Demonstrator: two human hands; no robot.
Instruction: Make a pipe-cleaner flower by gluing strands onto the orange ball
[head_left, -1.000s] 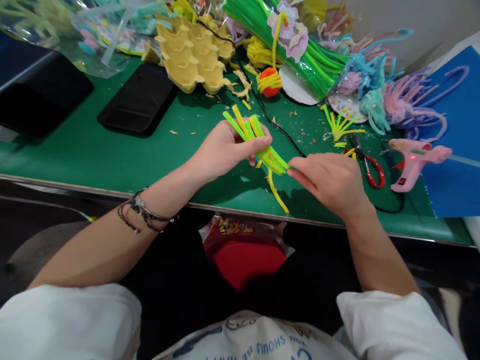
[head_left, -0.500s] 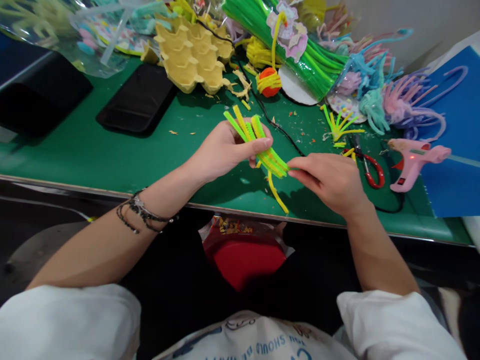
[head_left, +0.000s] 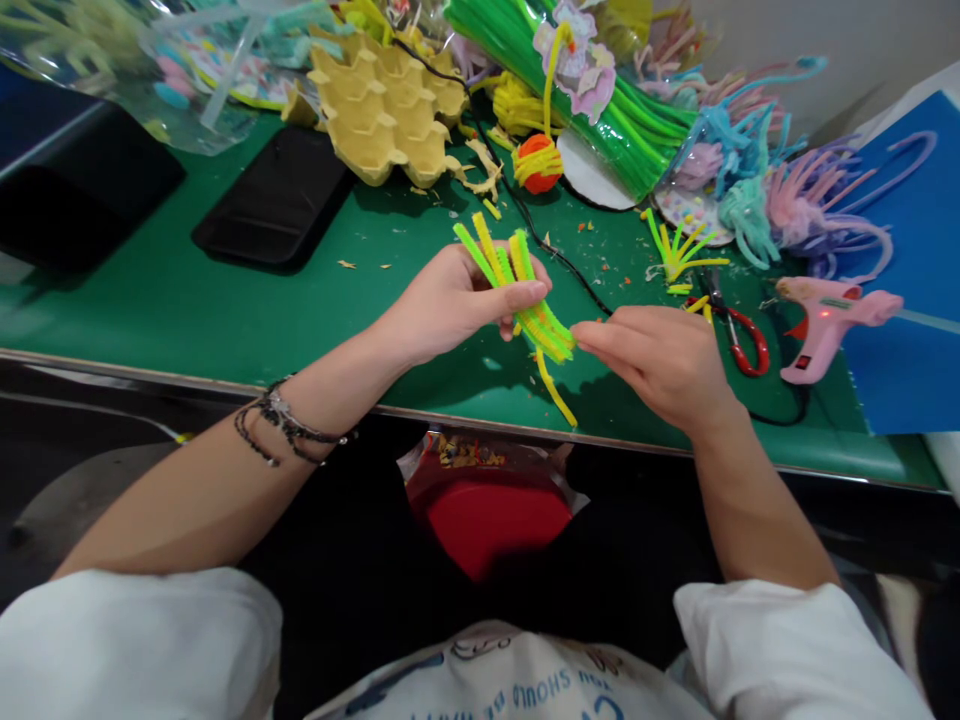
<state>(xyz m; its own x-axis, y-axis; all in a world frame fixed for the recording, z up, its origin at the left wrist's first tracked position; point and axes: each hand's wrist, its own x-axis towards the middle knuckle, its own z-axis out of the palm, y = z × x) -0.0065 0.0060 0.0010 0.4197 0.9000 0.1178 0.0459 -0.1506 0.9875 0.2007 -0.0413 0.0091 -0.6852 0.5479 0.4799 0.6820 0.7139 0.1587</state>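
A bundle of bent yellow and lime-green pipe cleaners (head_left: 541, 325) is gripped between the thumb and fingers of my left hand (head_left: 480, 295), its loose ends fanning up to the left. At the lower right end of the bundle, my right hand (head_left: 645, 355) is closed in a pinch on the pipe cleaner tips; its fingertips partly hide what they hold. A single yellow pipe cleaner (head_left: 556, 392) lies on the table below the bundle. Right of it, red-handled scissors (head_left: 750, 345) lie beside a small spread cluster of green and yellow pipe cleaners (head_left: 679, 250).
A pink glue gun (head_left: 832, 320) with a lit light lies at the right, its cord on the green table (head_left: 330, 310). Along the back are a yellow egg carton (head_left: 390, 110), a green pipe cleaner pack (head_left: 637, 130) and an orange ball (head_left: 538, 165). A black phone (head_left: 274, 200) lies left.
The bundle has tilted slightly, its upper ends shifting right and spreading a little. My right fingertips have moved slightly at its lower end. The other things stay put.
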